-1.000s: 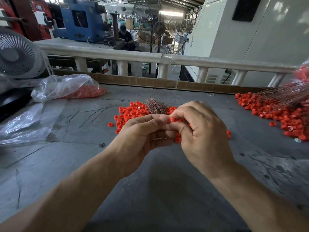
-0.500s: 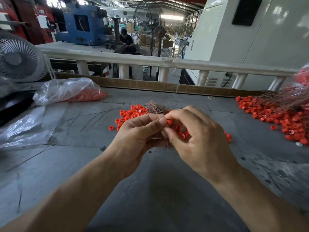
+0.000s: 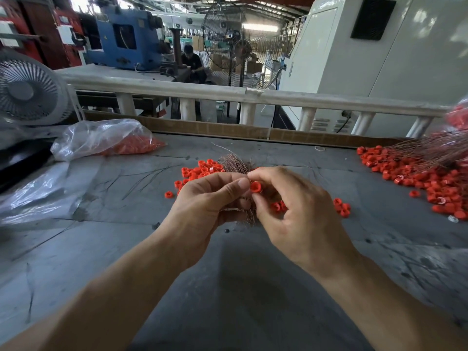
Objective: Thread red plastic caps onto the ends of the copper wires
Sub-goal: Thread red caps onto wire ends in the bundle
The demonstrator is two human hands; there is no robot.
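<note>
Now turned toward the camera, the red cap point(image 3: 255, 186) sits pinched in the right hand point(image 3: 293, 214), touching the left hand point(image 3: 205, 206), which grips the copper wire bundle point(image 3: 234, 166) above the counter point(image 3: 228, 287); loose caps point(image 3: 200, 171) lie behind.

Red caps point(image 3: 200, 171), copper-brown wires point(image 3: 234, 164), grey table point(image 3: 253, 287), blue machine point(image 3: 124, 39).

No legible text anywhere. Blue machine point(image 3: 124, 41) at rear carries small stickers, too blurred to read. White paper notices on red cabinet point(image 3: 68, 36), top left, unreadable. White enclosure point(image 3: 405, 62) at right: no markings legible. No brand visible on desk fan point(image 3: 27, 89).
</note>
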